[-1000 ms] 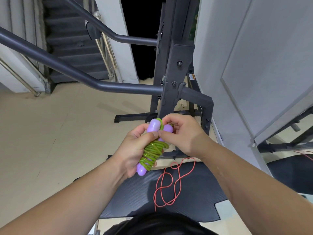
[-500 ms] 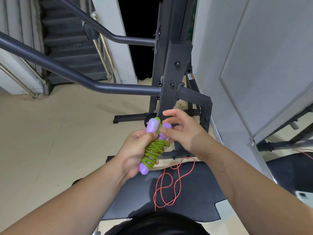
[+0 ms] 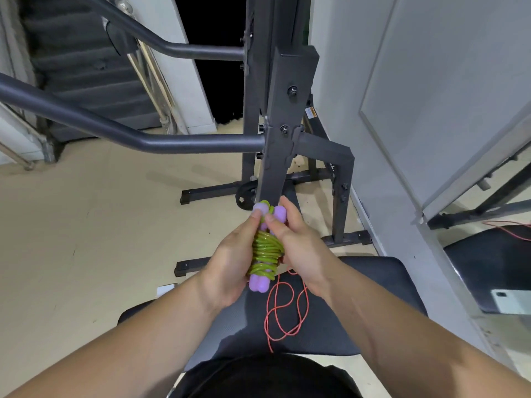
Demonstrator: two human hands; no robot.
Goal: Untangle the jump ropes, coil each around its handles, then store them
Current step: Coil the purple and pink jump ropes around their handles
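Observation:
A green jump rope [image 3: 266, 251] is wound in tight coils around its two purple handles [image 3: 259, 283], held upright between both hands. My left hand [image 3: 230, 261] grips the bundle from the left, its thumb pressed on the top of one handle. My right hand [image 3: 298, 248] clasps it from the right, with the thumb on the other handle's top. A loose red jump rope [image 3: 283, 308] lies in loops on the black bench pad [image 3: 359, 305] just below my hands.
A dark steel gym rack [image 3: 284, 119] with a long bar [image 3: 115, 130] stands just ahead. A grey wall panel [image 3: 445, 81] is on the right, stairs [image 3: 77, 67] at the far left, beige floor [image 3: 86, 239] to the left. A white phone [image 3: 511, 301] lies at the right.
My right hand has closed in around the bundle from the right. Both thumbs now press on the handle tops, and the bundle has turned more upright.

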